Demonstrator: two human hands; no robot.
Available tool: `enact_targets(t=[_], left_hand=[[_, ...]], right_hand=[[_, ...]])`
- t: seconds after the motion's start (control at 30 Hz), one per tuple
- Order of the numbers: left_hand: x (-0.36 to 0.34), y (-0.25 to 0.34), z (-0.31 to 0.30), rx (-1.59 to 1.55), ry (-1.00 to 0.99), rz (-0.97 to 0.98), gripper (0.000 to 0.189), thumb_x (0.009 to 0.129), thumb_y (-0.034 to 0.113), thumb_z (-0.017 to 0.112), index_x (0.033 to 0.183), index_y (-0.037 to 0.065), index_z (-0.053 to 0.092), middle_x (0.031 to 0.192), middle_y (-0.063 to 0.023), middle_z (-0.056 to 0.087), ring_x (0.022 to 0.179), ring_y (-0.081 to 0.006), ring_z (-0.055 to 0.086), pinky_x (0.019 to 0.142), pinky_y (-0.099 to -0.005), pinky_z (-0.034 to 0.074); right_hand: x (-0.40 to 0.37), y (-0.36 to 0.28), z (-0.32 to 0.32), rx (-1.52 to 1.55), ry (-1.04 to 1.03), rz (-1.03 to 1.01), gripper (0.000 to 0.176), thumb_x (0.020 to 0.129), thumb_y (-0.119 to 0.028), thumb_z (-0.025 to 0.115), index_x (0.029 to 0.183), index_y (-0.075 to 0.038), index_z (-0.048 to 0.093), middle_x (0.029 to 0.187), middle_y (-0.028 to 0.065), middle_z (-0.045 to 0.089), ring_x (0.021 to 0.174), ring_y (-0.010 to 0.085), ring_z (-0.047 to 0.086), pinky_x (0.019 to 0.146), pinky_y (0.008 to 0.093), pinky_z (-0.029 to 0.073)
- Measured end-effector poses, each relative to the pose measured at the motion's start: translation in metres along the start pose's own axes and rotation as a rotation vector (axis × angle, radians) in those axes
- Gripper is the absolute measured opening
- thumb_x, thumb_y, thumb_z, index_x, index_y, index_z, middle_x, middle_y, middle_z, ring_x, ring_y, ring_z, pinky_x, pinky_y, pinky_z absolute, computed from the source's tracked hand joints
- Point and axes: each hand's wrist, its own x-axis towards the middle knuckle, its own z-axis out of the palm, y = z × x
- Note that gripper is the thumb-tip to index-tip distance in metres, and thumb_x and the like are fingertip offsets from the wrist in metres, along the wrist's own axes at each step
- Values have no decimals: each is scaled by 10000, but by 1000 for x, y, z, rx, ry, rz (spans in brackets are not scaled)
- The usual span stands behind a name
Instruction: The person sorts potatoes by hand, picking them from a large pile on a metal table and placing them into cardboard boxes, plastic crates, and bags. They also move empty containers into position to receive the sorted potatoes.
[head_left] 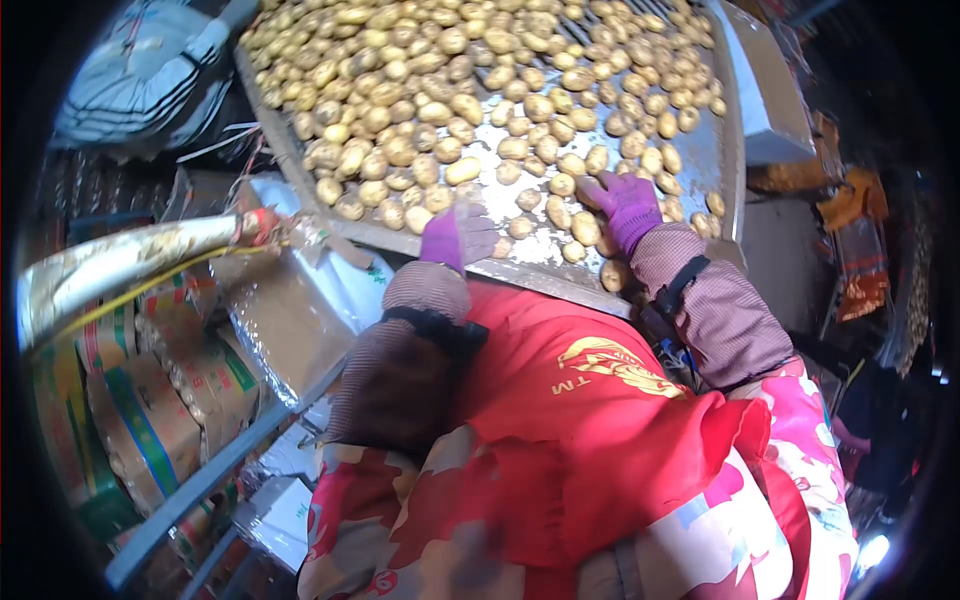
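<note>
Many small potatoes (400,150) lie over a metal sorting tray (490,195), packed densely at the far side and scattered nearer me. My left hand (462,234), in a purple glove with greyish fingers, rests flat near the tray's front edge with its fingers stretched out and no potato in it. My right hand (622,205), gloved the same way, lies among the potatoes at the front right. Its fingers are stretched out and touch or nearly touch a few potatoes; nothing is seen gripped in it.
A cardboard box (775,90) stands against the tray's right side. At the left are stacked bags (140,75), a wrapped white pole (130,260), printed cartons (145,425) and a blue metal rail (215,480). An orange mesh bag (860,240) hangs at the right.
</note>
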Motion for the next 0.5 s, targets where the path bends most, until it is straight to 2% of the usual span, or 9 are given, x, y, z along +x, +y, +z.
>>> enact_targets(t=[0.07,0.13,0.17,0.23,0.27,0.33,0.4,0.43,0.5], left_hand=[[15,-14,-14,178,-133,208,607,964,512,458,1300,9,500,1200,-238,606,1010,-393,646,846,-487,535],[41,-39,-36,340,-275,480,520,926,447,497,1235,30,511,1126,-242,596,1009,-398,611,876,-499,506],[48,-48,-39,366,-305,548,480,911,422,514,1200,40,520,1092,-238,594,1001,-390,596,887,-498,496],[0,-25,4,-124,-237,224,502,923,465,552,1183,35,541,1109,-194,617,965,-331,611,887,-452,520],[-26,-17,22,-388,-203,75,516,929,486,571,1174,33,552,1118,-172,629,947,-301,618,887,-429,532],[-69,-16,51,-656,-213,-11,482,930,450,578,1208,57,559,1177,-157,611,925,-261,617,891,-402,533],[-63,-59,40,-723,-496,210,490,922,449,599,1223,63,570,1208,-144,608,938,-245,631,876,-388,536],[-107,-48,60,-742,-77,339,487,934,450,584,1231,65,580,1156,-138,642,898,-248,643,747,-356,552],[-102,-50,15,-704,-182,271,480,947,453,563,1212,54,586,1125,-142,657,862,-254,644,655,-334,544]], right_hand=[[23,1,12,-159,-28,71,461,753,-185,676,1196,-282,588,927,77,657,896,317,645,733,473,487],[31,7,15,49,31,129,503,734,-309,729,1218,-275,599,887,106,683,868,330,658,741,481,492],[28,3,11,175,76,250,556,735,-337,755,1261,-250,600,982,150,701,912,341,672,799,470,519],[29,-19,-15,737,-39,552,597,817,-384,752,1338,-166,558,1053,168,696,964,269,682,857,385,534],[27,-30,-14,771,29,336,583,869,-369,717,1350,-98,531,1063,149,689,963,240,670,858,356,526],[22,-82,-35,1179,-207,87,509,955,-294,613,1371,-24,498,1205,180,631,1161,263,584,1011,375,430],[30,-105,-29,974,-209,-59,463,986,-278,553,1366,-17,508,1245,191,610,1206,302,554,1041,394,403],[32,-102,-11,868,-141,-59,448,982,-268,546,1354,-21,520,1253,194,607,1198,337,555,1039,407,408],[41,-88,2,576,-184,-155,433,928,-216,581,1317,-27,549,1290,222,580,1182,411,548,1042,445,412]])
